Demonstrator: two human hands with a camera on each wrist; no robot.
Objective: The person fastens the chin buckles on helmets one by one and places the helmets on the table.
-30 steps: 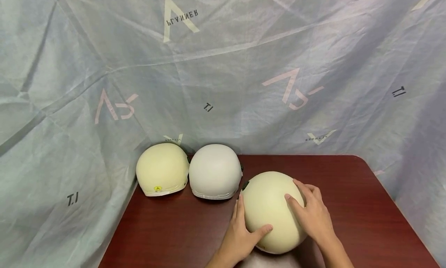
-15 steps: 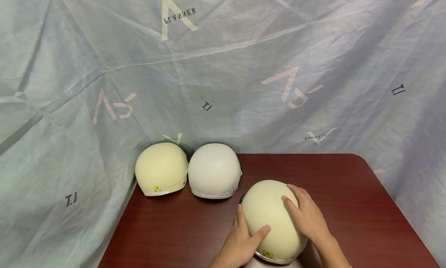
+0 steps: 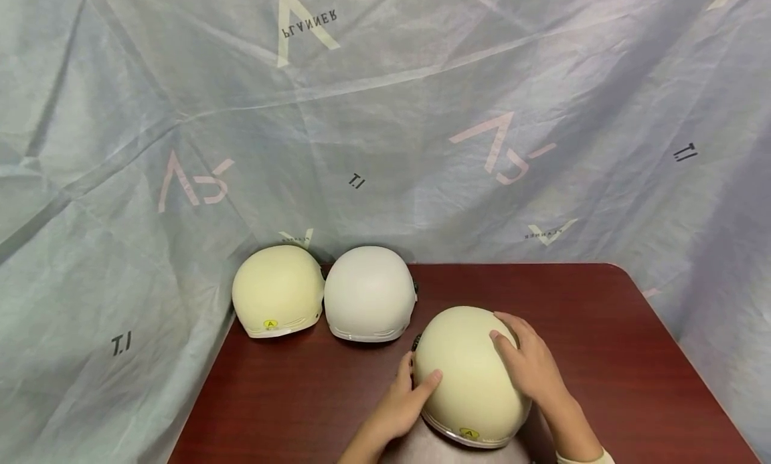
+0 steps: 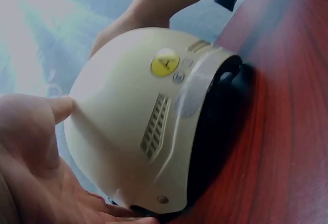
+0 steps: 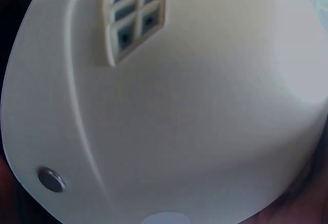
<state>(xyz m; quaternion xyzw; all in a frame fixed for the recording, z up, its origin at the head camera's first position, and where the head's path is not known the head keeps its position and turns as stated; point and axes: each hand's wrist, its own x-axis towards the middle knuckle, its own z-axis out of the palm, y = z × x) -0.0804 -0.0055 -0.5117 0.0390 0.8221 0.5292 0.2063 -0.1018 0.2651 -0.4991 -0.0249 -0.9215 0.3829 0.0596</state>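
A cream helmet (image 3: 464, 377) sits between my two hands near the front of the table, its front rim and yellow "A" sticker (image 3: 469, 433) facing me. My left hand (image 3: 405, 400) grips its left side, the thumb on the shell and the fingers by the lower edge. On the opposite side, my right hand (image 3: 530, 363) holds the shell with thumb and fingers spread. The left wrist view has the sticker, a slotted vent (image 4: 155, 126) and the dark hollow underside next to the table. Close up in the right wrist view are another vent (image 5: 136, 16) and a rivet (image 5: 51, 179).
Another cream helmet (image 3: 277, 286) and a white helmet (image 3: 369, 290) stand side by side at the back left of the dark red table (image 3: 578, 303). A grey printed cloth (image 3: 397, 116) hangs behind and around the table.
The cream helmet has tipped so its front rim and yellow sticker show, and turned slightly. My left hand has slid outward to the left along the shell. The two back helmets stay put.
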